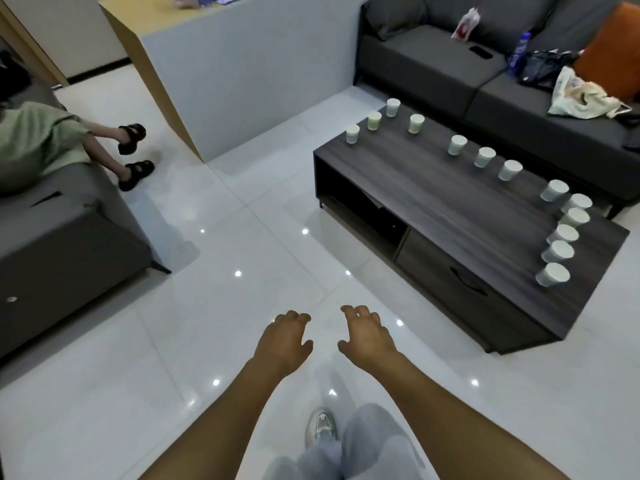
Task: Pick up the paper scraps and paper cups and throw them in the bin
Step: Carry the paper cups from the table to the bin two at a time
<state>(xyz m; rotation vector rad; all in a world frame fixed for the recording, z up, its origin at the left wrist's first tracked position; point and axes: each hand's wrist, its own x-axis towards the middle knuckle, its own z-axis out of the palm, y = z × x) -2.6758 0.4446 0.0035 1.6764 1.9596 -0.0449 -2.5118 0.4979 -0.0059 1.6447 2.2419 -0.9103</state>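
Several white and pale green paper cups stand upright on a dark wooden coffee table (433, 202) to my right. One group sits at its far left corner, such as a cup (352, 134), others run along the far edge (484, 157), and a cluster crowds the right end (552, 275). My left hand (284, 337) and my right hand (367, 336) reach out side by side over the white floor, palms down, fingers loosely bent, holding nothing. Both hands are well short of the table. No bin or paper scraps show.
A grey sofa (450, 60) behind the table carries bags, a bottle and an orange cushion. A person sits on another grey seat (62, 237) at left, feet over the floor. A tall white-sided counter (249, 74) stands ahead. Glossy white tiles (225, 271) lie between.
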